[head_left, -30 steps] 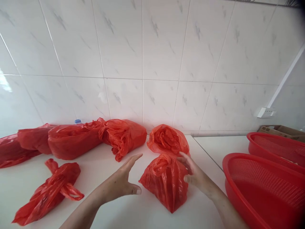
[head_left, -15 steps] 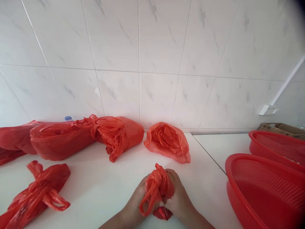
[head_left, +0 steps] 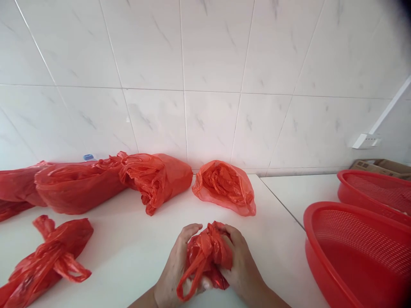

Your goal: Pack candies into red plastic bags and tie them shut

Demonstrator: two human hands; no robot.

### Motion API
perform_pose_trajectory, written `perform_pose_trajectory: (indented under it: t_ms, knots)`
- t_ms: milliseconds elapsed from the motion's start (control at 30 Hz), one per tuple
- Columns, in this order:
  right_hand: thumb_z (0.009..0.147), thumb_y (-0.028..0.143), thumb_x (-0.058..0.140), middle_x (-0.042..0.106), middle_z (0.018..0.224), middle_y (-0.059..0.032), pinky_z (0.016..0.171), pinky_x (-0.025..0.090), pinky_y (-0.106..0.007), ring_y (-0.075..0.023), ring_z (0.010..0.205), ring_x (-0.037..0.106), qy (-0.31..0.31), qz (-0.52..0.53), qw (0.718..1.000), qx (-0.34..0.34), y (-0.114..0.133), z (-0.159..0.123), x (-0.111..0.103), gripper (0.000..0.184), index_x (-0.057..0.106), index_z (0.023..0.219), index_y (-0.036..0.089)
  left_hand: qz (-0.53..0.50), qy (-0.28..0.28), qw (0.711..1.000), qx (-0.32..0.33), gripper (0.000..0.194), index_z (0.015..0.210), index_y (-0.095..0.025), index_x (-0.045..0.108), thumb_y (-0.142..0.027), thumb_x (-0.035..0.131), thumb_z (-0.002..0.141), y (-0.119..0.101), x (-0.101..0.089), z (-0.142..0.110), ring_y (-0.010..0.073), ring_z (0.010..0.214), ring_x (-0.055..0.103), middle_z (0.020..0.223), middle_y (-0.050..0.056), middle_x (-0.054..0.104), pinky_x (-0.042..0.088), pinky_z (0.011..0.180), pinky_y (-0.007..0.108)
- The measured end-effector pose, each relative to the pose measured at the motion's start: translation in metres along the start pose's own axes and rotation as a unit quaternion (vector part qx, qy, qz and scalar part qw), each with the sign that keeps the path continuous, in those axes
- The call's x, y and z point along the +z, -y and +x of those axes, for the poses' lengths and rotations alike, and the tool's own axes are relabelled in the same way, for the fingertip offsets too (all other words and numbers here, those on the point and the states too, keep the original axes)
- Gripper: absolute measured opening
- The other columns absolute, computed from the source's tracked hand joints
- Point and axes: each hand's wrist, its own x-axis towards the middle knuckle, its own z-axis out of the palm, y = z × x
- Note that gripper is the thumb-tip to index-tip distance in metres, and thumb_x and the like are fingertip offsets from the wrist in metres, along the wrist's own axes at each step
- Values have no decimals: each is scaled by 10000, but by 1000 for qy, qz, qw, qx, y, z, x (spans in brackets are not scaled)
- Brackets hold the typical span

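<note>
Between my two hands is a crumpled red plastic bag (head_left: 210, 250), knotted at the top, with one handle loop hanging down toward me. My left hand (head_left: 173, 261) cups its left side, thumb and fingers spread somewhat and curved around it. Against the right side presses my right hand (head_left: 242, 259), its fingers wrapped around the bunched plastic. Some fingertips are hidden behind and under the bag. Just beyond the hands, an open-mouthed red bag (head_left: 224, 188) lies on the white table (head_left: 138, 239).
Along the tiled wall several filled red bags (head_left: 80, 188) lie in a row. A tied red bag (head_left: 51, 261) rests at the front left. Two red plastic baskets (head_left: 321, 248) stand at the right, with a cardboard box (head_left: 379, 167) behind. A blue bottle cap (head_left: 88, 157) shows behind the bags.
My left hand has loosened a little and shifted left, its fingers further apart. The bag between my hands has spread slightly, its handle loop moving left. The view has shifted slightly.
</note>
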Motion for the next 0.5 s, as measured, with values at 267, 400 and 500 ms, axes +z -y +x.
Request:
perform_pose_trajectory:
  t_ms: [267, 400, 500]
  knots:
    - [858, 247, 560, 609, 1072, -41, 917, 457, -413, -239, 1009, 559, 59, -63, 996, -13, 7, 3, -8, 180, 665, 992, 306, 147, 21, 982, 115, 149, 1044, -245, 541, -192, 450, 940, -17, -7, 1, 149, 826, 606, 939, 36, 619, 496, 756, 256]
    - [756, 320, 684, 507, 1286, -46, 1024, 380, -465, -304, 1199, 449, 140, 26, 989, 36, 8, 4, -23, 382, 630, 1134, 339, 170, 19, 974, 149, 130, 1015, -224, 532, -166, 443, 939, -15, -10, 3, 157, 846, 607, 965, 60, 624, 496, 775, 268]
    - [683, 496, 724, 239, 1502, -39, 1104, 287, -478, -332, 1369, 238, 227, 170, 954, 94, 5, 8, -43, 686, 499, 1308, 324, 183, 17, 970, 159, 128, 1014, -207, 524, -145, 457, 925, -14, -12, 4, 163, 857, 607, 966, 74, 624, 497, 776, 275]
